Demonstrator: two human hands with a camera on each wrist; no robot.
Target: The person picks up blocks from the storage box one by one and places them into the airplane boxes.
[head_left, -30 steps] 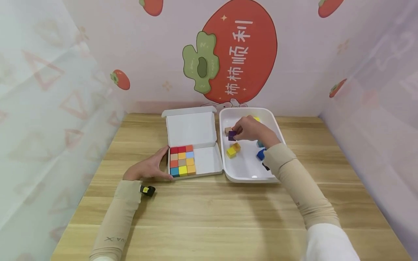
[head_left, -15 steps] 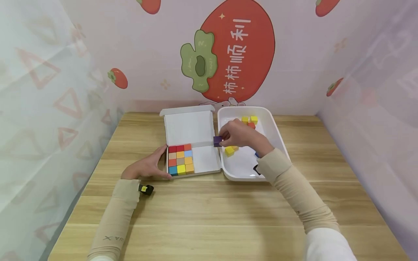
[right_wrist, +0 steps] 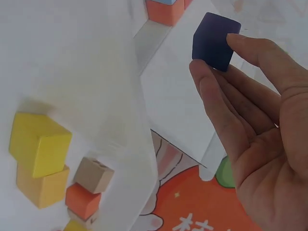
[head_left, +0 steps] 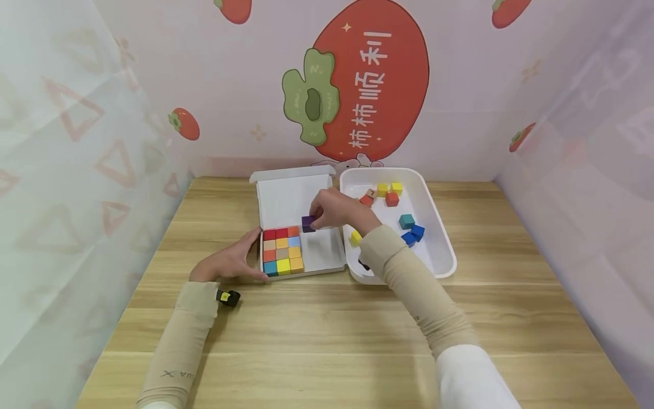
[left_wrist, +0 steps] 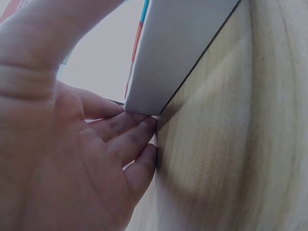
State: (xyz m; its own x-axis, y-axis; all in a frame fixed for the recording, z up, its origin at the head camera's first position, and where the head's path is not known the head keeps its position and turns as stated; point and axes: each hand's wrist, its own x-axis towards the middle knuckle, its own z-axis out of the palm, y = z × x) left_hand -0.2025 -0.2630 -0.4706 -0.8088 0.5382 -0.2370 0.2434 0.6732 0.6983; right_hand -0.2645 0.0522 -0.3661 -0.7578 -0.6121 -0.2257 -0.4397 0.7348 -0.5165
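My right hand [head_left: 334, 209] pinches a dark purple cube [head_left: 308, 224] between thumb and fingers, above the back edge of the open white cardboard box [head_left: 322, 250]. In the right wrist view the purple cube [right_wrist: 215, 41] is at the fingertips. Several coloured cubes [head_left: 282, 250] fill the box's left part in rows, red at the back, teal and yellow at the front. My left hand [head_left: 227, 262] rests against the box's left end, thumb by the front corner. In the left wrist view its fairly straight fingers [left_wrist: 132, 137] touch the white box wall [left_wrist: 178, 53].
A white plastic tray [head_left: 445, 250] stands right of the box, with loose yellow, red, wooden, teal and blue cubes [head_left: 407, 221] in it. The box lid [head_left: 283, 199] lies back toward the printed wall [head_left: 230, 79]. Wooden tabletop [head_left: 317, 341] extends in front.
My right hand has lifted the purple cube out of the tray and carried it left, over the box. The left hand has stayed at the box's left end.
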